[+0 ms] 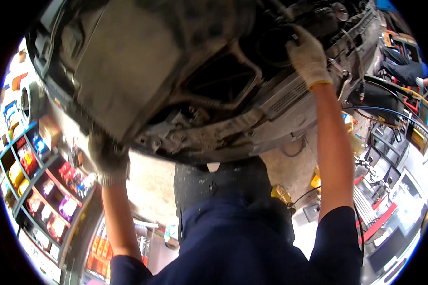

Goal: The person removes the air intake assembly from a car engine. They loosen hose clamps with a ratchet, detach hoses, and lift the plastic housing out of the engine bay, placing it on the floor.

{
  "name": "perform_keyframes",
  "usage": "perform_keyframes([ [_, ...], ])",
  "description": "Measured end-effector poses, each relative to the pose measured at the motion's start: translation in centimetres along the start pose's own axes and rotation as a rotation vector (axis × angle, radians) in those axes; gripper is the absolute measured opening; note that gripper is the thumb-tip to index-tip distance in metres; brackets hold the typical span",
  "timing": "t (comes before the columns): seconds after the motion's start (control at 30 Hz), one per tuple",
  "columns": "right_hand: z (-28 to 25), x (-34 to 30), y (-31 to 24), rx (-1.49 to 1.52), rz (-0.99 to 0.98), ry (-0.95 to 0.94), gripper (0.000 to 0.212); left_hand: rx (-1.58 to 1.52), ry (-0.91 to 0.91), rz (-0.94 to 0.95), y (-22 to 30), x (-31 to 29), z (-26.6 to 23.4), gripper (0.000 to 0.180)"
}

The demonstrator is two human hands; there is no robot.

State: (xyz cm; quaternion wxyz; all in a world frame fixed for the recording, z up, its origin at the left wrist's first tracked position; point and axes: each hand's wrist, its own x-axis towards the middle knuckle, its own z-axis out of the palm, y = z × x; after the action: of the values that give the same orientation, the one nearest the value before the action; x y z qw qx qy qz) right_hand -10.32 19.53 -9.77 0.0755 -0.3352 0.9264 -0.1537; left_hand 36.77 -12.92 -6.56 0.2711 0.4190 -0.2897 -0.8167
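Observation:
A car's raised hood, its underside dusty with ribs and openings, hangs tilted over the upper left. My left hand, in a knit work glove and partly shaded, is closed on the hood's front edge; its fingertips are hidden. My right hand, in a pale glove with a yellow cuff, reaches over the front of the engine bay. Its fingers are curled around something dark that I cannot make out. Beside that hand, a shiny metal tool like a wrench rests on the car's front edge.
A shelf of divided bins with coloured packages and a tire stand at the left. Orange boxes sit lower left. A blue hose and tool trays lie at the right. Another person's dark-clothed leg shows far right.

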Motion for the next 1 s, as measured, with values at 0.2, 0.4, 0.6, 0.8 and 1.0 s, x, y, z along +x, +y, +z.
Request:
perform_keyframes([
  [0.2, -0.4, -0.1, -2.5, 0.041, 0.032, 0.113, 0.041, 0.383, 0.062, 0.168, 4.6, -9.2, -1.0, 0.088],
  [0.4, -1.2, 0.1, -4.4, -0.001, 0.173, 0.002, 0.041, 1.517, 0.229, 0.810, 6.7, -15.7, -2.6, 0.103],
  [0.6, -1.0, 0.1, -5.5, -0.010, 0.178, -0.076, 0.043, 0.171, 0.088, 0.332, 7.6, -19.0, 1.8, 0.078],
  [0.8, -1.3, 0.2, -8.0, -0.023, 0.142, -0.070, 0.050, 1.092, 0.214, 0.782, 7.1, -21.2, 0.7, 0.073],
  [1.0, -0.6, -0.1, -8.6, -0.052, 0.197, -0.134, 0.058, 0.230, 0.141, 0.474, 8.4, -21.4, 1.6, 0.068],
])
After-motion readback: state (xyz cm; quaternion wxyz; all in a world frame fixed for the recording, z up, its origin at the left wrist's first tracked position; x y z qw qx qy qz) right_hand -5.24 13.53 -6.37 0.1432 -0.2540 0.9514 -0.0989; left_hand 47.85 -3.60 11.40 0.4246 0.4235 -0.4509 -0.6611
